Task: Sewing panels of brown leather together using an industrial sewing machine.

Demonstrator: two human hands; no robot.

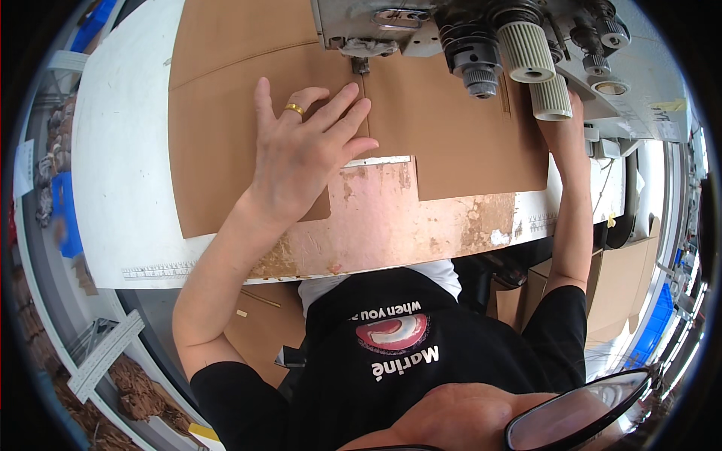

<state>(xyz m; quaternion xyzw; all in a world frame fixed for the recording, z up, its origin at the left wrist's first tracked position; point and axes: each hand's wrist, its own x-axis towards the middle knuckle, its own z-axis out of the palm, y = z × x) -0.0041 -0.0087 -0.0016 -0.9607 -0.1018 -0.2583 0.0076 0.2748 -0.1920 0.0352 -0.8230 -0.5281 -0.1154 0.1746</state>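
My left hand (pixel 304 150), with a gold ring, rests spread on a brown sheet (pixel 214 143) with a stitched line, just left and below of the presser foot (pixel 360 65) of a sewing machine (pixel 402 22). A seam runs down from the foot beside my fingertips, and the brown material continues to the right, with a notch in its lower edge. My right hand (pixel 564 128) is at the right edge of the material, behind the machine's ribbed white knobs (pixel 550 101); its fingers are mostly hidden.
The white worktable (pixel 120 150) has rulers and a worn pink strip along its front edge. Blue bins (pixel 66 214) and stacked brown pieces sit on racks at the left. Cardboard (pixel 624 278) and another blue bin (pixel 650 323) are at the lower right.
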